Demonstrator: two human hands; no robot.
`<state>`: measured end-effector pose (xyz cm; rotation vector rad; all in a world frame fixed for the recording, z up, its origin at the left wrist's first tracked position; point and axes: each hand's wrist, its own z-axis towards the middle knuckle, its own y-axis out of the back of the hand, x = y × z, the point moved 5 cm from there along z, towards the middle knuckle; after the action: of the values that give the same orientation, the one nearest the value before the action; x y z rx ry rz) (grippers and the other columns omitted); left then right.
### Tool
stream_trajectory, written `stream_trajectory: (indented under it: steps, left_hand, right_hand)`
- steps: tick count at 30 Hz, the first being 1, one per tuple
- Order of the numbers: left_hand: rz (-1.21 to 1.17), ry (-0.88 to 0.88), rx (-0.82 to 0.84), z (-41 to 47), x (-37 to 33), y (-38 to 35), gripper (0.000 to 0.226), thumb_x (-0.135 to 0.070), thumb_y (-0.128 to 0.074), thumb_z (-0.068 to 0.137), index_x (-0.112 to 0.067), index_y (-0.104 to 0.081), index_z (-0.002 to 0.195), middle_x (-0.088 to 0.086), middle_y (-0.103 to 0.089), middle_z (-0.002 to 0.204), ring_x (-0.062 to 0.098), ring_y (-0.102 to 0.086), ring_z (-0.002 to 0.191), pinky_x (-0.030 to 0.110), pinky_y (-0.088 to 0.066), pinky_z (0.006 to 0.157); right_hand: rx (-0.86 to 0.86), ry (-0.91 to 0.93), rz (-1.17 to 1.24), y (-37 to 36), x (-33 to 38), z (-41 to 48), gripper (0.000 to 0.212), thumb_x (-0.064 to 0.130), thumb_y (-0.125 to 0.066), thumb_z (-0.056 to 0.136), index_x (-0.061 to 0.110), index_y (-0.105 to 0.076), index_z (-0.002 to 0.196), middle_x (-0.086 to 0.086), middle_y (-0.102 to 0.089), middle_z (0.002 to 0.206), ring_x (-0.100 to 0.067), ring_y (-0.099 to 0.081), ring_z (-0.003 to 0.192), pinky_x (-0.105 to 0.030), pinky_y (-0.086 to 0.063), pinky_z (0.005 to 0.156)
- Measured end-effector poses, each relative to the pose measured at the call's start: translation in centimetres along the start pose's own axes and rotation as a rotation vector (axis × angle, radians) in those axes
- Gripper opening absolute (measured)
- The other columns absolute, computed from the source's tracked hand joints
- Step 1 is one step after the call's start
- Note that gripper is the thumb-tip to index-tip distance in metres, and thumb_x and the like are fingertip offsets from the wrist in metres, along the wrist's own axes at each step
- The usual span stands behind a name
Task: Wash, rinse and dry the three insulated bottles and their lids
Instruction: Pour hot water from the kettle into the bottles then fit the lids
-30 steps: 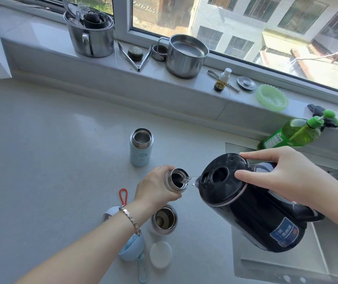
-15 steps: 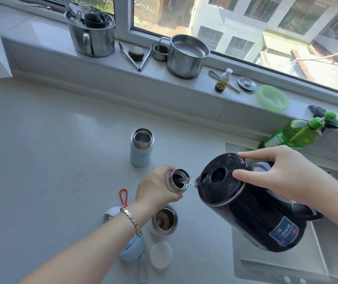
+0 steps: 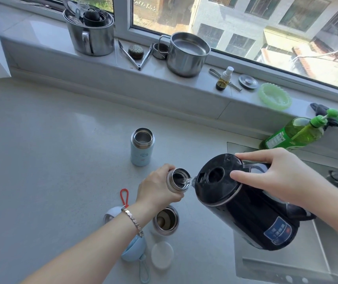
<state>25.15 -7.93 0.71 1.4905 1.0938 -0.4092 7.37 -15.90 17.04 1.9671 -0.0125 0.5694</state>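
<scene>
Left hand (image 3: pixel 156 187) grips open bottle (image 3: pixel 176 182); right hand (image 3: pixel 282 177) tilts kettle (image 3: pixel 246 218).

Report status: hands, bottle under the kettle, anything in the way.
Left hand grips open steel-necked bottle. Right hand tips black electric kettle, pouring into its mouth. Second open steel-rimmed bottle stands beside left wrist, clear of pour.

This is a home kitchen. A pale grey counter (image 3: pixel 41 160) meets a steel sink (image 3: pixel 266 269); a round steel pot (image 3: pixel 187 56) sits on the white windowsill (image 3: pixel 41 35).
</scene>
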Motion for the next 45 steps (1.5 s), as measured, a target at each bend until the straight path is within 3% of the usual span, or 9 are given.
stream_trajectory:
  steps: [6,9,14,22,28,34,38,42,45]
  left_hand:
    - [-0.034,0.019,-0.073,0.1,0.2,0.2,0.054,-0.031,-0.078,0.062,-0.031,-0.055,0.11,-0.011,-0.065,0.104,0.014,-0.059,0.101,0.025,-0.043,0.078]
    - [-0.051,0.024,-0.113,0.1,0.2,0.4,0.053,-0.03,-0.08,0.062,-0.029,-0.057,0.11,-0.009,-0.066,0.1,0.017,-0.06,0.101,0.024,-0.041,0.076]
    - [-0.148,0.053,-0.231,1.4,-0.4,1.0,0.049,-0.032,-0.083,0.061,-0.027,-0.061,0.104,-0.009,-0.068,0.096,0.014,-0.061,0.098,0.025,-0.046,0.079]
    - [-0.163,0.063,-0.31,5.0,-1.4,1.4,0.052,-0.025,-0.082,0.065,-0.017,-0.059,0.111,-0.001,-0.067,0.105,0.017,-0.06,0.1,0.018,-0.038,0.079]
    - [-0.141,0.037,-0.297,6.0,-1.1,1.1,0.049,-0.026,-0.081,0.068,-0.015,-0.058,0.11,-0.003,-0.064,0.1,0.015,-0.057,0.095,0.02,-0.039,0.08]
    - [0.081,-0.075,-0.19,5.8,-2.2,1.3,0.078,-0.024,-0.073,0.079,-0.01,-0.03,0.143,0.008,-0.039,0.144,0.021,-0.036,0.133,0.023,-0.026,0.103]
    - [0.108,-0.206,-0.247,1.2,-2.2,2.0,0.081,-0.023,-0.073,0.079,-0.008,-0.027,0.144,0.012,-0.028,0.149,0.023,-0.025,0.14,0.026,-0.019,0.111]
    - [0.045,-0.095,0.06,-5.0,1.7,0.2,0.087,-0.032,-0.077,0.074,-0.021,-0.027,0.143,-0.011,-0.03,0.141,0.004,-0.025,0.133,0.008,-0.012,0.102]
    - [0.057,0.035,0.206,-7.9,5.7,-1.7,0.103,-0.037,-0.081,0.068,-0.024,-0.016,0.146,-0.011,-0.022,0.15,0.002,-0.017,0.139,0.01,-0.01,0.105]
  right_hand:
    - [-0.09,0.048,0.237,-2.1,-1.8,-0.5,0.03,0.043,-0.076,0.063,0.056,-0.061,0.085,0.039,-0.062,0.087,0.019,-0.055,0.093,-0.016,-0.042,0.083]
    - [-0.158,0.027,0.399,-3.3,-3.1,-0.9,0.043,0.039,-0.081,0.061,0.042,-0.066,0.101,0.034,-0.066,0.078,0.014,-0.061,0.076,-0.012,-0.047,0.072]
    - [-0.294,0.018,0.66,-4.5,-4.5,-2.5,0.045,-0.002,-0.07,0.075,0.019,-0.059,0.113,0.019,-0.05,0.038,0.004,-0.049,0.037,-0.004,-0.034,0.042]
    - [-0.354,-0.011,0.68,-5.8,-7.0,-4.1,0.046,0.003,-0.077,0.07,0.026,-0.064,0.108,0.03,-0.064,0.063,0.01,-0.061,0.059,-0.002,-0.042,0.058]
    - [-0.341,-0.016,0.694,-6.2,-8.3,-5.1,0.044,0.026,-0.077,0.057,0.045,-0.063,0.094,0.027,-0.07,0.083,0.01,-0.064,0.078,-0.006,-0.047,0.073]
    - [-0.312,-0.016,0.649,-6.6,-8.5,-6.0,0.048,0.052,-0.07,0.046,0.065,-0.059,0.091,0.028,-0.068,0.073,0.008,-0.061,0.066,-0.007,-0.046,0.07]
    - [-0.281,0.012,0.622,-7.0,-8.2,-6.6,0.049,0.055,-0.068,0.046,0.064,-0.06,0.093,0.03,-0.068,0.081,0.009,-0.063,0.075,-0.008,-0.046,0.073]
    - [-0.215,0.014,0.574,-7.7,-7.9,-7.4,0.048,0.057,-0.067,0.046,0.059,-0.062,0.094,0.033,-0.064,0.07,0.012,-0.059,0.068,-0.004,-0.043,0.069]
    - [-0.168,0.002,0.54,-8.0,-7.5,-7.9,0.052,0.059,-0.067,0.046,0.067,-0.056,0.096,0.032,-0.067,0.086,0.01,-0.063,0.084,-0.015,-0.049,0.081]
